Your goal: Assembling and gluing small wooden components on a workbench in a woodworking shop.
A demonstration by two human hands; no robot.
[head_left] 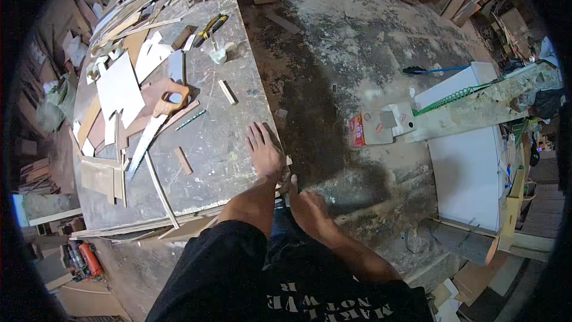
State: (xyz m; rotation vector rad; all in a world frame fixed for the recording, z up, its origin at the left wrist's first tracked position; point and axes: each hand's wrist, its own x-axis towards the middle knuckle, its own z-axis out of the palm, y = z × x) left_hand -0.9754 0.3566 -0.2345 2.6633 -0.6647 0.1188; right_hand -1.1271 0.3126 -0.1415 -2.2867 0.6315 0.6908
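My left hand lies palm down near the right edge of the worktable, fingers stretched out and somewhat spread. Just below it, past the table's near right corner, my right hand is closed, with one finger or the thumb pointing up along the edge. A small pale wooden end shows beside my left wrist, close to that finger. What my right hand grips is mostly hidden. On the tabletop to the left are a handsaw with a wooden handle, a green pencil and a short wooden strip.
White board offcuts, yellow-black pliers and a small pale cup lie farther up the table. Long thin strips run along its near edge. To the right stand a white panel and a bench with a green coiled hose.
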